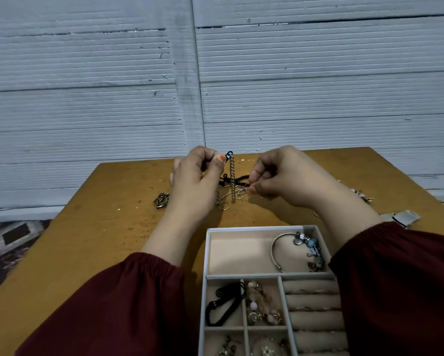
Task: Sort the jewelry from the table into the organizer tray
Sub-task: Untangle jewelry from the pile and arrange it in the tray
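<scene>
"So how far along was the sorting, would you say?"

"Partway, I'd judge. The organizer tray (pixel 208 253) already held a fair amount: a silver bangle (pixel 277 246) with charms in the wide top compartment, a black cord bracelet (pixel 223 301) in the cell below it, beaded pieces (pixel 259 304) just beside that, and thin rings tucked into the ring rolls (pixel 312 304) on the right. The lowest cells held something too, but they were cut off by the edge of the view."

"And what was left?"

"Several things lay out on the table (pixel 100 227): a small metal piece (pixel 161 200) to the left, a pink beaded piece (pixel 362 196) far right, and a tangle (pixel 237 187) of black cord and wire rings between the hands."

"What were the hands doing?"

"Both were raised beyond the tray, over that tangle. The left hand (pixel 197 176) pinched the top of a chain (pixel 232 176) between thumb and forefinger, near its dark clasp, so it hung straight down to the table. The right hand (pixel 274 176) had its fingers curled in, its thumb and fingertips pinching a thin ring of the tangle. It looked like untangling, so nothing was on its way into the tray yet."
</scene>
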A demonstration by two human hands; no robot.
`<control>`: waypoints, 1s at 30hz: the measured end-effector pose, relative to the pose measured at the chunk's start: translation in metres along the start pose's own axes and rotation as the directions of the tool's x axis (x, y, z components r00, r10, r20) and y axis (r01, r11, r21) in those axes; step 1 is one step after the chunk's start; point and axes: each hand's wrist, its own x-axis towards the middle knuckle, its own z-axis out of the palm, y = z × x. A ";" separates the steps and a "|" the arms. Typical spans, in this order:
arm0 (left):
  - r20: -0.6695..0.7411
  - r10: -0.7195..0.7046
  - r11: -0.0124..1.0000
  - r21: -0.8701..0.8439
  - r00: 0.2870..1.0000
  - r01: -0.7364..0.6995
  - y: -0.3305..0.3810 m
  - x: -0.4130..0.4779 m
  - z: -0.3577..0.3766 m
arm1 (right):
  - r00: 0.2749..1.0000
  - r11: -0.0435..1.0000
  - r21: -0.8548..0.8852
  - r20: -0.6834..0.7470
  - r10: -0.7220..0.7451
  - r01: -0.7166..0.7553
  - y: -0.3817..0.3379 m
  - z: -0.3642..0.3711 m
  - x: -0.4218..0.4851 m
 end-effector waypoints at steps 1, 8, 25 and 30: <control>-0.002 -0.009 1.000 -0.019 1.000 0.009 0.004 -0.001 -0.002 | 1.000 1.000 0.024 -0.006 0.001 -0.001 -0.001 -0.001 -0.004; -0.032 -0.031 0.987 -0.156 0.999 0.026 0.046 -0.022 -0.015 | 0.993 0.991 0.136 -0.119 0.005 0.012 -0.008 -0.012 -0.039; -0.027 0.026 0.966 -0.255 0.999 -0.032 0.148 -0.129 -0.044 | 0.968 0.910 0.408 -0.250 0.033 0.074 -0.028 -0.016 -0.185; -0.035 -0.003 0.957 -0.291 0.999 -0.007 0.155 -0.154 -0.049 | 0.966 0.877 0.474 -0.255 0.049 0.081 -0.029 -0.006 -0.213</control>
